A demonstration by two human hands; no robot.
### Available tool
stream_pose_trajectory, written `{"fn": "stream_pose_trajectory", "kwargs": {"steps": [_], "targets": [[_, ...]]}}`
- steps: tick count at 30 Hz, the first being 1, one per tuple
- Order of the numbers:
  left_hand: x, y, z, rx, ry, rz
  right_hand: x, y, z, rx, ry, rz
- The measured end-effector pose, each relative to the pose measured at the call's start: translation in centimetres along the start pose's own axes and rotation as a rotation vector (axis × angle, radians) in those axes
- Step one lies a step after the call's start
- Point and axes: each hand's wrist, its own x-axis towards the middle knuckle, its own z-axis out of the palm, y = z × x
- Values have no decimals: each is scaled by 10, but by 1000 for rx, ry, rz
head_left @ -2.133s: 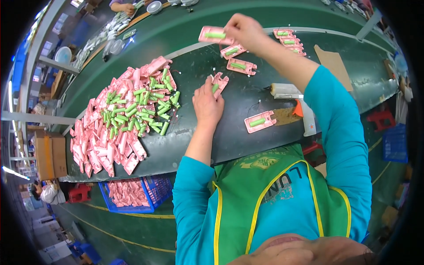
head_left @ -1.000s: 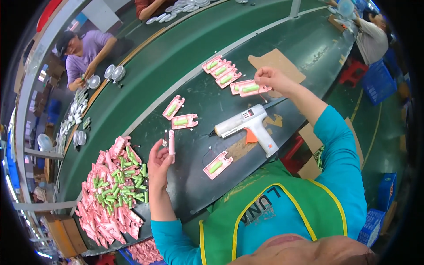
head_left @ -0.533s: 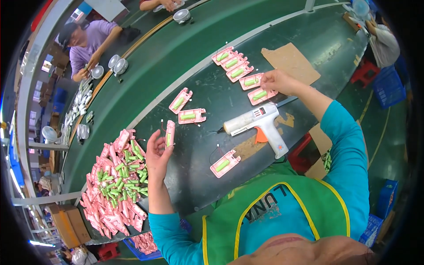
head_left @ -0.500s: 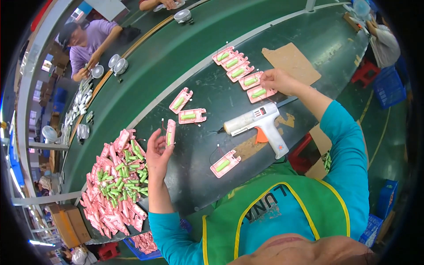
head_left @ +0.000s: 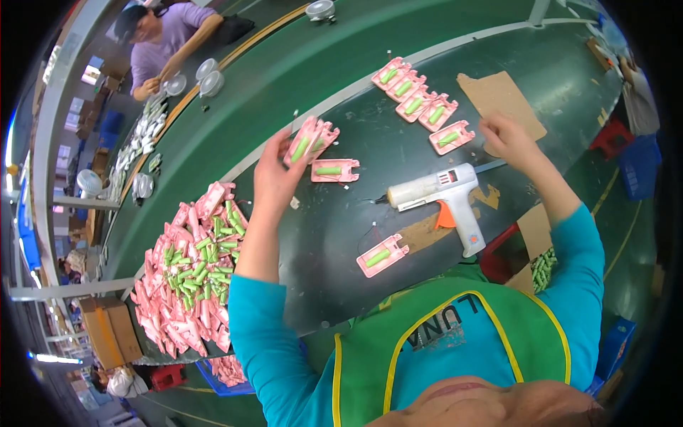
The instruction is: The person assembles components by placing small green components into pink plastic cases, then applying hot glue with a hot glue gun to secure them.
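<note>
Head view: the left hand [head_left: 276,176] grips a pink shell [head_left: 302,144] with a green cell in it—held at the fingers' 1 o'clock, overlapping another shell. A third shell [head_left: 335,171] lies at 3 o'clock, the heap [head_left: 188,277] at 7. The right hand [head_left: 506,141] is curled narrow by a cardboard sheet [head_left: 506,98]—whether it pinches anything, I cannot tell. Near its 9 o'clock lies a filled shell [head_left: 451,137]; toward 8, a glue gun [head_left: 445,186].

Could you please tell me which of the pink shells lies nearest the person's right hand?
The shell at the end of the row closest to the glue gun; it lies just left of the right hand, the row's others farther away.
</note>
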Motion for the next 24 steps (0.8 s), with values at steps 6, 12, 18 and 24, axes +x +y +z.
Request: {"fn": "stream_pose_trajectory", "kwargs": {"steps": [6,12,18,24], "targets": [[63,-29,34,221,41,54,-110,-40,8,213,-343,213],[102,-19,77,335,-72,149,-134,-76,70,-123,-140,221],[113,-7,98,383,-176,139,-136,-69,69,108,-97,342],[122,2,117,444,-208,170,-154,-76,42,527,15,388]]}}
